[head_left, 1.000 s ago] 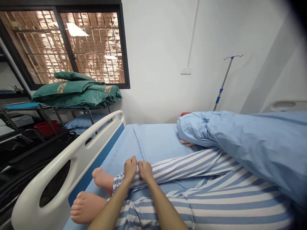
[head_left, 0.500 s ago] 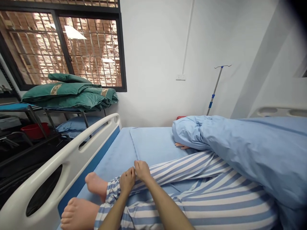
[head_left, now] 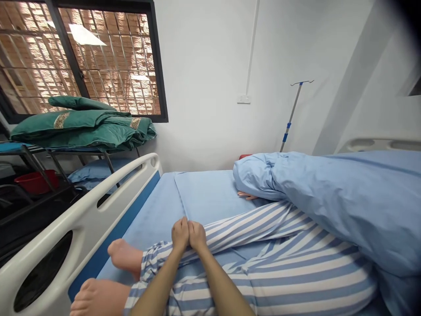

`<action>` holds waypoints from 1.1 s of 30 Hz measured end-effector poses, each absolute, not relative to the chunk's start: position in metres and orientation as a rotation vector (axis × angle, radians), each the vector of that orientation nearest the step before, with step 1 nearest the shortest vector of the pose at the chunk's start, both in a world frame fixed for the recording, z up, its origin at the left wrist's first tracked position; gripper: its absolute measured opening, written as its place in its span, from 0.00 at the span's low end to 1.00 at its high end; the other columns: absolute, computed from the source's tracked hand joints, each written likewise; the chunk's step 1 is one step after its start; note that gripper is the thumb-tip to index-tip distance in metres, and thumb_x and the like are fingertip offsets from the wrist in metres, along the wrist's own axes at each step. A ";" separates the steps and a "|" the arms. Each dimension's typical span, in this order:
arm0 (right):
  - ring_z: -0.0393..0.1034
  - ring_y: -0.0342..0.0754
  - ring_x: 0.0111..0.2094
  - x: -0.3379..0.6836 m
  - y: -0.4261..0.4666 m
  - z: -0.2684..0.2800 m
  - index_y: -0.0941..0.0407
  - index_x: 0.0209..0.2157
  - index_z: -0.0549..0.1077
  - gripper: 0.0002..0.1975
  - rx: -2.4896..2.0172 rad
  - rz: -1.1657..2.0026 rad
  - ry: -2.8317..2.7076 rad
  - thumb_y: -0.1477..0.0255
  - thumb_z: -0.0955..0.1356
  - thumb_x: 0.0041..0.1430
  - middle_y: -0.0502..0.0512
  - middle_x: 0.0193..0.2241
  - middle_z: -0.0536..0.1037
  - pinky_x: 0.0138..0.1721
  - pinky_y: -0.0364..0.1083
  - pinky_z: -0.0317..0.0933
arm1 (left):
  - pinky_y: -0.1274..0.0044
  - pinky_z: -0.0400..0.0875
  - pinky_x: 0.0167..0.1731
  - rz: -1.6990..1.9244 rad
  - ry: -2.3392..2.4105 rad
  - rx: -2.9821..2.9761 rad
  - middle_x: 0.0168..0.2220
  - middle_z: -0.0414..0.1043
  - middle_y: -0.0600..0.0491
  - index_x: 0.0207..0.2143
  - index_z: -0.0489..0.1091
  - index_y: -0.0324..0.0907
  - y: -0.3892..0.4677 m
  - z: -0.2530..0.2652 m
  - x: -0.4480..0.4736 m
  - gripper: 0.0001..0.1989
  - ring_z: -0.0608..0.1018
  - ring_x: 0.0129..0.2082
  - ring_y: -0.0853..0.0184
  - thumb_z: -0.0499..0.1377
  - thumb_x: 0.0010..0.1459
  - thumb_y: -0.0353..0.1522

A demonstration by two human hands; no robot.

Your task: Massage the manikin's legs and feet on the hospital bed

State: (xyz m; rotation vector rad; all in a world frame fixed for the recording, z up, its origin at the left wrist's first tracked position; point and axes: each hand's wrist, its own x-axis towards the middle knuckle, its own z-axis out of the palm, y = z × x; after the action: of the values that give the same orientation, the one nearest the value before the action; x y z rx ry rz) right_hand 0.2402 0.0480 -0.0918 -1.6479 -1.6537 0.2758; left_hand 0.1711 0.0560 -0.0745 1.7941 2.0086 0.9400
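Note:
A manikin in blue-and-white striped trousers [head_left: 302, 267] lies on the bed, its bare feet toward the left. My left hand [head_left: 180, 233] and my right hand [head_left: 197, 234] sit side by side, touching, over the shin of its far leg [head_left: 226, 230]. Both have curled fingers, closed around the trouser-covered leg; the fingertips are hidden behind it. Left of my hands are the far foot [head_left: 125, 258] and the near foot [head_left: 98, 298]. A light blue quilt [head_left: 329, 188] covers the upper body, with a manikin hand [head_left: 246, 195] poking out at its edge.
A white bed end board [head_left: 82, 219] stands at the left. Behind it, green folded bedding [head_left: 88, 127] rests on a rack near a red basin [head_left: 36, 181]. Light blue sheet [head_left: 207, 186] stretches beyond the legs. An IV pole [head_left: 291, 116] stands by the wall.
My left hand has moved rightward and up against my right hand, so the two are now level. The view has shifted slightly, moving the room leftward in the picture.

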 end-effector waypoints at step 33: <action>0.55 0.40 0.18 0.270 0.047 -0.090 0.57 0.17 0.64 0.25 -1.609 0.357 -1.433 0.65 0.48 0.58 0.49 0.15 0.66 0.21 0.39 0.46 | 0.80 0.53 0.24 0.962 1.971 1.815 0.26 0.71 0.50 0.27 0.69 0.43 0.051 -0.100 0.208 0.23 0.68 0.25 0.70 0.38 0.54 0.42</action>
State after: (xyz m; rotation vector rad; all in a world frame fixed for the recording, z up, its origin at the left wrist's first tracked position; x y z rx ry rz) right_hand 0.2701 0.0473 -0.0897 -1.6087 -1.4335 0.3565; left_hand 0.2082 0.0510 -0.1002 1.8146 1.9712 0.9622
